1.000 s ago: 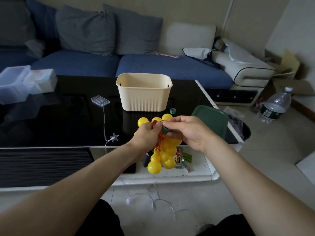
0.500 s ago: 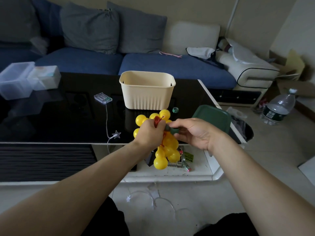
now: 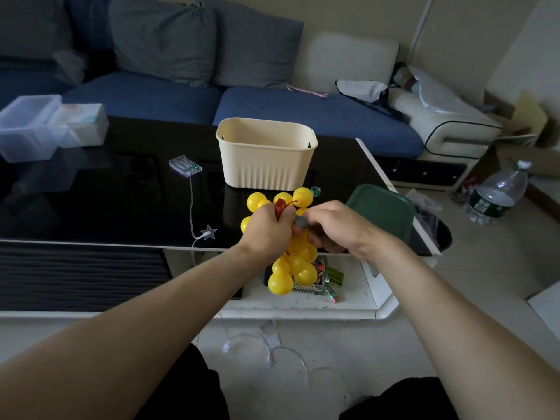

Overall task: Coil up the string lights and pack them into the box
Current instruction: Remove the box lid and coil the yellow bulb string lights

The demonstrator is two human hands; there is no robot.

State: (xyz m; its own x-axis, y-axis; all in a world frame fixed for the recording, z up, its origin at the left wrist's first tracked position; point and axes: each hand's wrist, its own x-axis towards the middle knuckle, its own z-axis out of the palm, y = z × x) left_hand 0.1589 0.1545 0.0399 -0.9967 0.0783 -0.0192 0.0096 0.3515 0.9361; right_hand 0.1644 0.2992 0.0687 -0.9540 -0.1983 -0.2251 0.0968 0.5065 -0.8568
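- String lights (image 3: 292,253) – a bunch of yellow globe bulbs on red cord, held in the air at the near edge of the black table (image 3: 91,213)
- Left hand (image 3: 266,228) grips the gathered cord; right hand (image 3: 336,228) pinches a dark green piece against the bunch
- This strand looks nearly coiled; packing is not yet done
- Cream box (image 3: 266,159) stands open just behind – clear path to it
- A second strand with a star (image 3: 209,232) trails off the table edge to the floor – likely left to coil
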